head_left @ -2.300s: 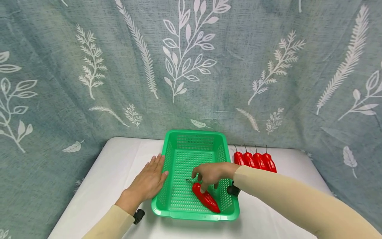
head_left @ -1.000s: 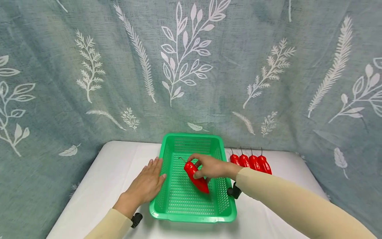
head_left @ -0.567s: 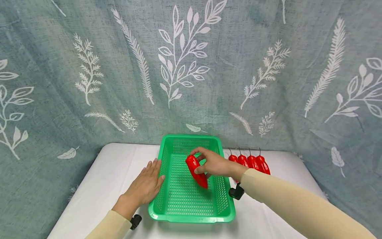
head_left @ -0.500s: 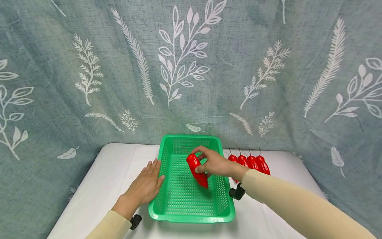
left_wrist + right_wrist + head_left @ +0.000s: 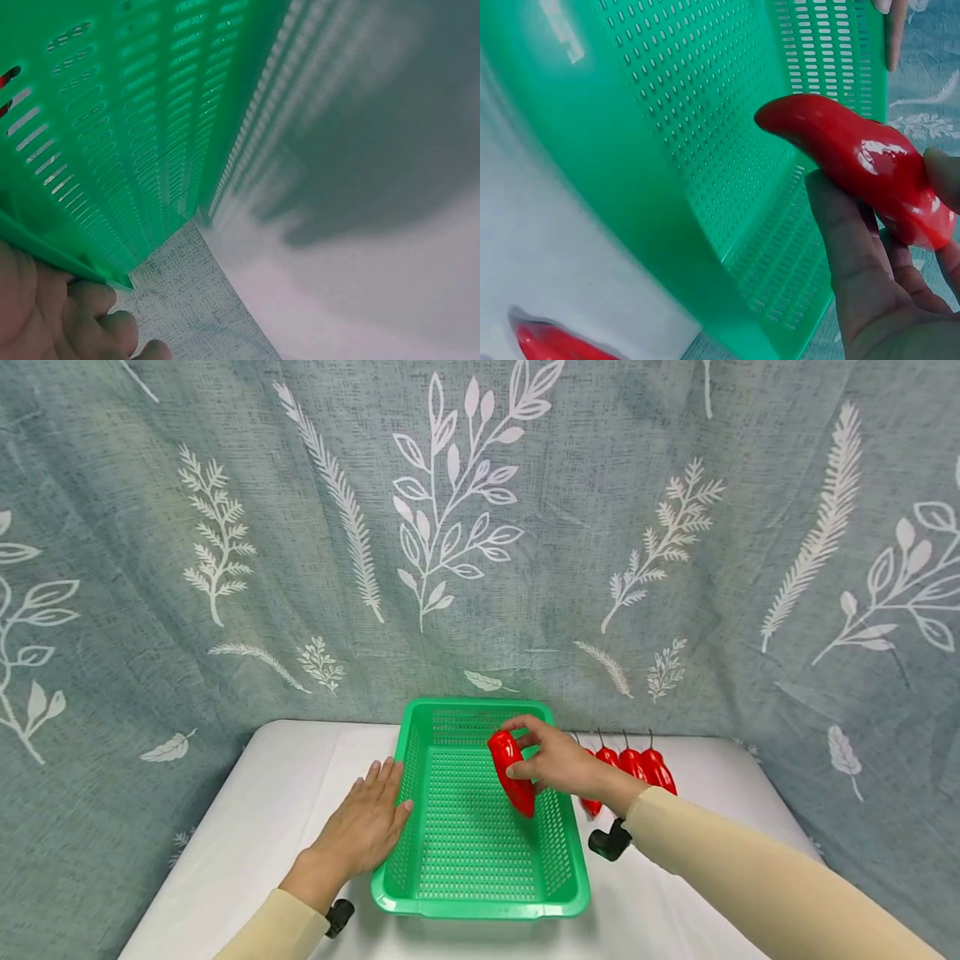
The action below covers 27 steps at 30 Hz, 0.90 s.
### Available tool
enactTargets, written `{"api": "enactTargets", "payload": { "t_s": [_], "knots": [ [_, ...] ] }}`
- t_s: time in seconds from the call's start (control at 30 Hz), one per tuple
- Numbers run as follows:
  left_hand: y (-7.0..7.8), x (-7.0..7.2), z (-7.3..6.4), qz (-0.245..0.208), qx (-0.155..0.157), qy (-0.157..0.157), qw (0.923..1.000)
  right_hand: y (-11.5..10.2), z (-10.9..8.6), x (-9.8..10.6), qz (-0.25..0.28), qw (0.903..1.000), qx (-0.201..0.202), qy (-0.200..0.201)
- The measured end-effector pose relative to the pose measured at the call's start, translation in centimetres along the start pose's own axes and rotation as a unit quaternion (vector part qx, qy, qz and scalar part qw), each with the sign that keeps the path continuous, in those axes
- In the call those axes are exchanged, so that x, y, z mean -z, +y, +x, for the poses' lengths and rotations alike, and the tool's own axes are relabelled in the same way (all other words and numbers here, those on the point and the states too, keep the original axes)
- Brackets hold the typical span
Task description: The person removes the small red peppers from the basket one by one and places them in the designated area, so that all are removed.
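Observation:
A glossy red chili pepper (image 5: 512, 772) is gripped between the thumb and fingers of my right hand (image 5: 555, 762), raised inside the green plastic basket (image 5: 480, 909) near its right wall. In the right wrist view the chili pepper (image 5: 855, 154) points its tapered tip out over the perforated basket floor. My left hand (image 5: 365, 818) lies flat with straight fingers along the basket's left rim. The left wrist view has the fingers (image 5: 97, 322) of that hand at the rim, beside the slotted outer wall (image 5: 142, 135).
Several red chili peppers (image 5: 656, 770) lie in a row on the white-covered table (image 5: 315, 760), just right of the basket, partly behind my right forearm. A grey-green curtain (image 5: 480, 527) with white leaf patterns hangs behind the table's far edge.
My right hand took hold of the chili pepper lying in the basket and lifted it. It has since moved up and right towards the basket's right rim. My left hand stays at the left rim.

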<state>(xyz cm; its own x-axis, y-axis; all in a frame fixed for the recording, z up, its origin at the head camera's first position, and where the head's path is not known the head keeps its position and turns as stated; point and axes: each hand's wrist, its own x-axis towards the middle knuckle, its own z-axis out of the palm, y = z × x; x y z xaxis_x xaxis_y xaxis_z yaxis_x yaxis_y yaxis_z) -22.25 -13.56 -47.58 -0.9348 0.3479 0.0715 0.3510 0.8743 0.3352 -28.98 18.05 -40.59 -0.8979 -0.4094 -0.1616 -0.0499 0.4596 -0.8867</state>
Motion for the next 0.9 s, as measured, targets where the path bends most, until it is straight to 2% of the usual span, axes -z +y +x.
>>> {"api": "enactTargets", "payload": {
  "t_s": [0.27,0.43,0.9],
  "knots": [
    [0.0,-0.1,0.2,0.005,0.002,-0.012,0.9999,0.8,-0.6,1.4,0.005,0.9990,-0.003,0.045],
    [-0.1,-0.1,0.2,0.002,0.003,-0.012,0.9999,1.1,-1.0,2.3,0.013,0.9985,-0.008,0.052],
    [-0.1,-0.1,0.0,-0.003,0.002,-0.008,1.0000,1.5,-2.6,5.6,-0.014,0.9961,-0.010,0.086]
  ]
}}
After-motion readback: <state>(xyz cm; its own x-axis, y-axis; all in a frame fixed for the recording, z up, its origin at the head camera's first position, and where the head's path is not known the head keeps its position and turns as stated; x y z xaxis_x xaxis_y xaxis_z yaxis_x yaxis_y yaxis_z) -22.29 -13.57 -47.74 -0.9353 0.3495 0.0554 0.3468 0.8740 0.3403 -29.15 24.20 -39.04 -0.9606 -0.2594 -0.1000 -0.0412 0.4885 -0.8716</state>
